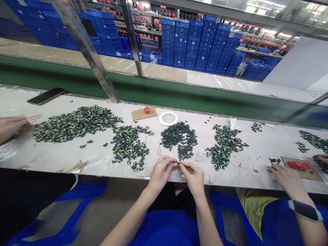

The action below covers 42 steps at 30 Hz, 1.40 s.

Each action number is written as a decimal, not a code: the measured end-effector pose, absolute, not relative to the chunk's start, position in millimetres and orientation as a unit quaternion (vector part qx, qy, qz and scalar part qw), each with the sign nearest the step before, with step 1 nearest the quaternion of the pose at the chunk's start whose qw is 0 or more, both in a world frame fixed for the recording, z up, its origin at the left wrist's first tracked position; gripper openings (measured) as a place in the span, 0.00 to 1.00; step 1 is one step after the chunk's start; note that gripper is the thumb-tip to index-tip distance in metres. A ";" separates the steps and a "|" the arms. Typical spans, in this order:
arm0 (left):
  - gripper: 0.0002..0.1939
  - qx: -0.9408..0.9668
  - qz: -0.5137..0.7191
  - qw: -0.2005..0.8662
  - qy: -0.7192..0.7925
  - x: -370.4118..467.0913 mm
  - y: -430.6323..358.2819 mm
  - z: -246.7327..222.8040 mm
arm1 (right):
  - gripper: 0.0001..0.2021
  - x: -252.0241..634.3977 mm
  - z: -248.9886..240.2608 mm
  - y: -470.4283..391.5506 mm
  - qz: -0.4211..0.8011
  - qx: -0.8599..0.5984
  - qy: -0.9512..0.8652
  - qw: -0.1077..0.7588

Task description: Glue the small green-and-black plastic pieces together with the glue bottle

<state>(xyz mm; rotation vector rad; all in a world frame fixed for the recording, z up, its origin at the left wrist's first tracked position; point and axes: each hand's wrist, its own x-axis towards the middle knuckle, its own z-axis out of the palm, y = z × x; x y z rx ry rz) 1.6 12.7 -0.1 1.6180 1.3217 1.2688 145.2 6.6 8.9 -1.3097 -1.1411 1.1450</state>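
The part (177,163) is above the table's (153,150) near edge, its long axis seemingly running left to right; it is too small to tell which way its ends face. The left hand (163,170) and right hand (194,175) pinch it between narrowed fingertips. Just beyond lies a dark pile (176,133), then a tape roll (161,118). Farther off, blue crates (181,44) stand stacked before shelves (151,31).

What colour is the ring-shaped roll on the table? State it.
The ring-shaped roll is white, seen best in the head view.
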 end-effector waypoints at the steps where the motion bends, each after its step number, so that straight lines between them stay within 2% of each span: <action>1: 0.08 0.619 0.493 0.346 0.505 1.7 11.9 2.6 | 0.09 146.4 10.3 6.7 0.478 -0.536 -0.473 0.510; 10: 0.06 0.612 0.492 0.413 0.462 1.5 7.9 23.8 | 0.03 155.1 23.4 0.6 0.437 -0.482 -0.519 0.554; 21: 0.07 0.614 0.467 0.405 0.490 6.0 -2.6 41.7 | 0.09 157.8 27.1 -7.3 0.349 -0.489 -0.575 0.556; 31: 0.05 0.615 0.461 0.422 0.480 7.2 -3.9 42.9 | 0.14 159.3 25.4 -7.6 0.415 -0.484 -0.548 0.542; 37: 0.05 0.592 0.463 0.392 0.531 16.8 -9.8 41.3 | 0.15 155.6 24.5 -6.7 0.431 -0.484 -0.515 0.561; 42: 0.06 0.596 0.455 0.380 0.542 20.3 -12.0 38.0 | 0.15 159.4 19.8 -6.1 0.430 -0.492 -0.528 0.543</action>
